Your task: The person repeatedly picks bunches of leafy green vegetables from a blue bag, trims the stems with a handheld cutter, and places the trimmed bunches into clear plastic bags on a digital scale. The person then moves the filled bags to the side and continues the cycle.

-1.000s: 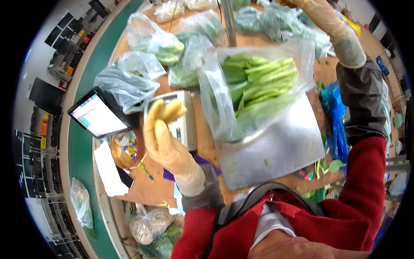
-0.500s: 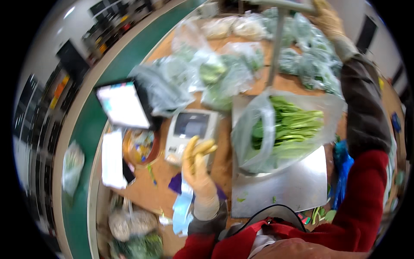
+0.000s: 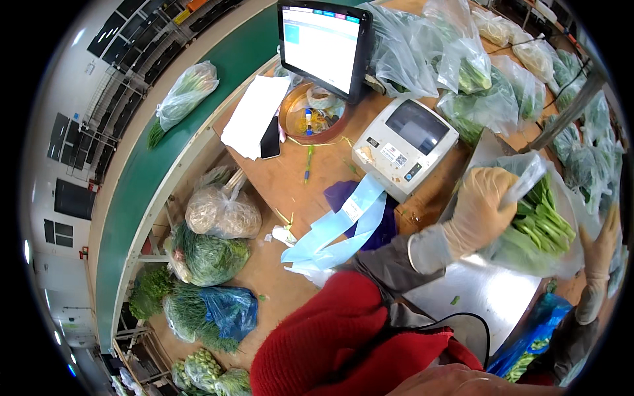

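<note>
The left hand, gloved, is clamped on the upper edge of a clear plastic bag of leafy greens, which rests on the steel scale platform just to the right of the white label printer. The right hand, also gloved, lies against the far side of the same bag with its fingers spread; whether it grips the plastic cannot be told. The two hands are apart, one on each side of the bag. The greens are already inside, but the bag's mouth looks open and no label shows on it, so sealing and tagging seem left to do. A strip of pale blue label backing trails from the printer's front across the counter. Behind the printer stands a touchscreen, and beyond it lie more filled bags.
</note>
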`<act>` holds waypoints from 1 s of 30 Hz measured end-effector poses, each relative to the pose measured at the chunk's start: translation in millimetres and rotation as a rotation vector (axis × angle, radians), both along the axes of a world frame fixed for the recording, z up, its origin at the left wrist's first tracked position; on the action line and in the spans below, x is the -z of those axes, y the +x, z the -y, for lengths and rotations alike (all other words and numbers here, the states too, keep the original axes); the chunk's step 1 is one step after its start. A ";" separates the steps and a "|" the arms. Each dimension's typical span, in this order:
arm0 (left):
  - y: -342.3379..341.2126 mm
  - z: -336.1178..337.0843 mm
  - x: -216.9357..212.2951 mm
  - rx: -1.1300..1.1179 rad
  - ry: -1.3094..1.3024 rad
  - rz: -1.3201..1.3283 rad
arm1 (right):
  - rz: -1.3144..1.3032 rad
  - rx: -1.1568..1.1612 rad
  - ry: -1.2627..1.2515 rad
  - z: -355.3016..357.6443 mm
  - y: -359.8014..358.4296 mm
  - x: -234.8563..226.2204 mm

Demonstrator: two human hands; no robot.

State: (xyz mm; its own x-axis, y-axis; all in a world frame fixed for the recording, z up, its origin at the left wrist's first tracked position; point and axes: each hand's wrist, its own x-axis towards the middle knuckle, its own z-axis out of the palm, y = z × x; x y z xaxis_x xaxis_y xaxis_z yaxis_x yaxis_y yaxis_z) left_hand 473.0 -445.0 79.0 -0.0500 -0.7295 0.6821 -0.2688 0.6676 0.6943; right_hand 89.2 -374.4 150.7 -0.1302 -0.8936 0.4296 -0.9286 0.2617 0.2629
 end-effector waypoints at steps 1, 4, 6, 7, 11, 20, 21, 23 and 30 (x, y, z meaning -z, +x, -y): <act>-1.0 7.0 0.3 0.120 0.066 0.015 | 0.164 0.136 0.202 -23.8 -14.3 14.8; 5.5 19.7 -54.5 1.034 0.710 -0.606 | 1.374 0.009 0.479 -79.0 -97.9 10.2; 5.4 20.9 -75.4 1.153 0.626 -0.703 | 1.364 -0.144 0.255 -73.4 -72.9 -9.3; -6.5 17.9 -86.9 1.172 0.585 -0.788 | 1.307 -0.206 0.121 -67.5 -38.7 -24.6; -64.1 8.8 -108.3 1.180 0.283 -0.910 | 1.018 -0.435 -0.231 -53.0 62.0 -36.2; -95.9 31.6 -77.9 1.362 0.491 0.204 | 2.234 -0.684 -0.194 -49.7 156.3 12.8; -94.9 34.0 -76.4 1.593 0.678 0.090 | 2.118 -0.637 -0.233 -51.0 158.3 19.8; -83.7 38.2 -69.2 1.747 0.765 0.128 | 1.896 -0.520 -0.296 -52.5 162.1 36.2; -48.2 0.0 9.0 0.815 0.128 0.084 | 1.558 -0.210 -0.132 -31.5 145.1 52.5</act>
